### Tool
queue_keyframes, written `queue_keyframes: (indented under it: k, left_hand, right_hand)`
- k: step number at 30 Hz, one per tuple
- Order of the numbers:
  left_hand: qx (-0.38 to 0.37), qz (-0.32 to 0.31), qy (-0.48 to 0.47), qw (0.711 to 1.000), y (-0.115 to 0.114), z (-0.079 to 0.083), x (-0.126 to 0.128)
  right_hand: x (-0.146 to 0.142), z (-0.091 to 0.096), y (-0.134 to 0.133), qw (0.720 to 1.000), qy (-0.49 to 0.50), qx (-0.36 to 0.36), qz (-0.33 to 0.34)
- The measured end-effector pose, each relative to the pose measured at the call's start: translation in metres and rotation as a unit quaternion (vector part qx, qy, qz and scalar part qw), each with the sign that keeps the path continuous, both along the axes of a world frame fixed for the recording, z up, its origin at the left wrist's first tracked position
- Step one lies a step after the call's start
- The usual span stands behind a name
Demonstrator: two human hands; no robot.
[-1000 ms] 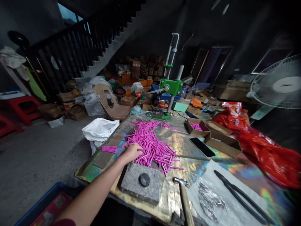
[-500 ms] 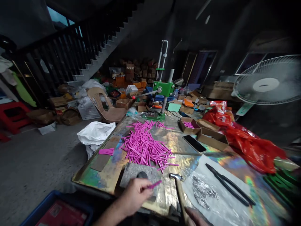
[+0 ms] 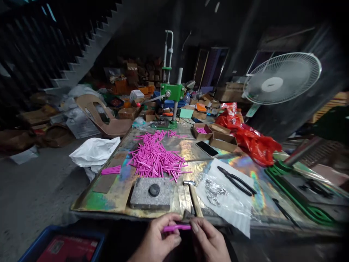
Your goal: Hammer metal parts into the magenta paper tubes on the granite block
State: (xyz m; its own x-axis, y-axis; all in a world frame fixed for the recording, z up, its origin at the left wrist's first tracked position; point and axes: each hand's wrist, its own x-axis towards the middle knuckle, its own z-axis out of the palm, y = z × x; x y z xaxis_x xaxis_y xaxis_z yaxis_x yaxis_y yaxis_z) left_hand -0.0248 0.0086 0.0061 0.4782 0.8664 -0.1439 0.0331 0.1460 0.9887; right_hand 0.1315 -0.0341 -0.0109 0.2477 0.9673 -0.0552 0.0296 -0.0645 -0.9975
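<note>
Both my hands are at the table's front edge, pinching one thin pink-purple stick (image 3: 176,227) between them. My left hand (image 3: 163,234) grips its left part, and my right hand (image 3: 208,234) closes on its right end. Just beyond them lies a hammer (image 3: 195,200), its head pointing away from me. A grey stone block (image 3: 139,194) bearing a round black disc (image 3: 154,189) sits to the left of the hammer. Behind the block spreads a big heap of similar pink-purple sticks (image 3: 156,156).
A small row of sticks (image 3: 111,170) lies left. To the right are black-handled pliers (image 3: 236,180), a bag of small silvery pieces (image 3: 215,191), a phone (image 3: 206,148) and cardboard boxes (image 3: 224,142). A green hand press (image 3: 172,92) stands behind; a fan (image 3: 282,80) is at right.
My right hand has let go of the hammer handle and now grips the stick's other end. My left hand has drawn the stick back from the block. The view has turned right.
</note>
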Motion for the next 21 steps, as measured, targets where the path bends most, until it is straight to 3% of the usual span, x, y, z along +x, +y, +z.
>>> queue_keyframes:
  k: [3,9,15,19,21]
  left_hand:
    - [-0.059,0.021,-0.076,0.995,-0.003,0.004,0.002]
    - [-0.1,0.088,-0.119,0.984,-0.005,0.002,0.013]
    - [-0.097,0.122,-0.139,0.978,-0.009,-0.009,0.035]
    - [-0.082,0.151,-0.105,0.979,-0.01,-0.02,0.039]
    - [-0.078,0.174,-0.09,0.978,-0.009,-0.025,0.036]
  right_hand:
    - [-0.001,0.005,-0.002,0.998,0.06,-0.02,-0.001]
    - [-0.002,0.01,-0.003,0.991,0.131,-0.031,-0.003]
    - [-0.013,-0.009,-0.003,0.977,0.208,-0.047,0.007]
    - [-0.008,-0.021,-0.003,0.983,0.167,-0.051,0.05]
    - [0.011,-0.017,-0.001,0.996,0.077,-0.04,0.021]
